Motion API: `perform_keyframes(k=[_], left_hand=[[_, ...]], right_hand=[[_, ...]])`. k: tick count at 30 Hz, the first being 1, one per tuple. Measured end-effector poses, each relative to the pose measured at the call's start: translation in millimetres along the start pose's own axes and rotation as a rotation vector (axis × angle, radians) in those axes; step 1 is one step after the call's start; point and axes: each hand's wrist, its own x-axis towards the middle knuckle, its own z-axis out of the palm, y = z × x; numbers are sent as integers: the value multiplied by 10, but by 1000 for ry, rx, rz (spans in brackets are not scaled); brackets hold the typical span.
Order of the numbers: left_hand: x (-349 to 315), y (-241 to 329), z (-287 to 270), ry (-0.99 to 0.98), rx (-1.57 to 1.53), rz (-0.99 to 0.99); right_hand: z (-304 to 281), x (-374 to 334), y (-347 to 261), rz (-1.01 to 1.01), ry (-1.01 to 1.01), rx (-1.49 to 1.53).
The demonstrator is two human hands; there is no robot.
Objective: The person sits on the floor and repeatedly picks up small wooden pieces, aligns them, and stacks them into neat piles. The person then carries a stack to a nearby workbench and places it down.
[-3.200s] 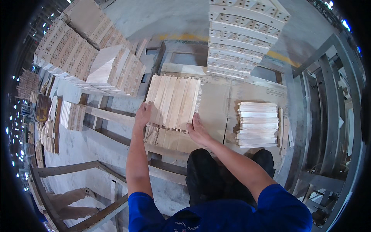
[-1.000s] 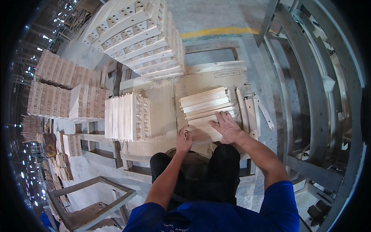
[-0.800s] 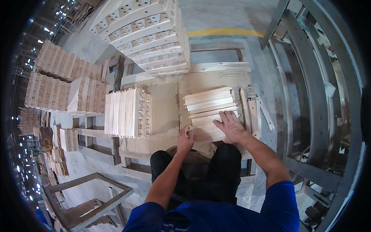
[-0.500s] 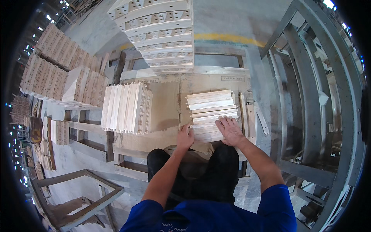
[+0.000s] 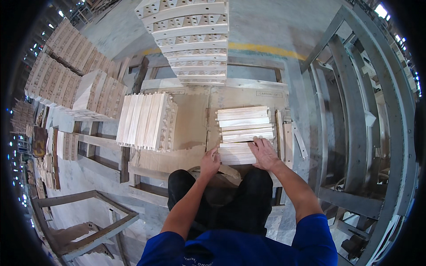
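Pale wooden slats with pegged ends lie side by side in a stack in front of me. A dark gap parts the near group of slats (image 5: 238,154) from the far group (image 5: 244,124). My left hand (image 5: 210,164) is closed against the left end of the near group, its fingers bent. Over the right end of that group, my right hand (image 5: 265,154) curls its fingers at the gap. A taller block of upright-packed slats (image 5: 141,122) stands to the left on the same flattened cardboard (image 5: 191,119).
Beyond the cardboard rises a tall pile of drilled wooden pieces (image 5: 195,33); more drilled stacks (image 5: 57,86) stand at left. Loose strips (image 5: 287,137) lie right of the slats. A metal frame (image 5: 333,195) borders the right, an angled frame (image 5: 100,235) the lower left.
The near slats have come apart from the far ones, opening a gap. My right hand has gone from lying flat on top to curling round their right end.
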Motion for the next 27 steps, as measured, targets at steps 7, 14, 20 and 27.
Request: perform_keyframes(k=[7,14,20,27], left_hand=[[-135,-79,-63,21,-52,-87],[-303,-94,-163,60,2,-66],[-423,-15,-412,112,-104,-95],[-493,-202,-414,10,-232,-211]], right_hand=[[-26,58,-23,-26,-17,-99],[-42,188,-50,18,-177,-81],[-39,235,-46,-2,-200,-147],[-64,282,-110,15,-286,-170]])
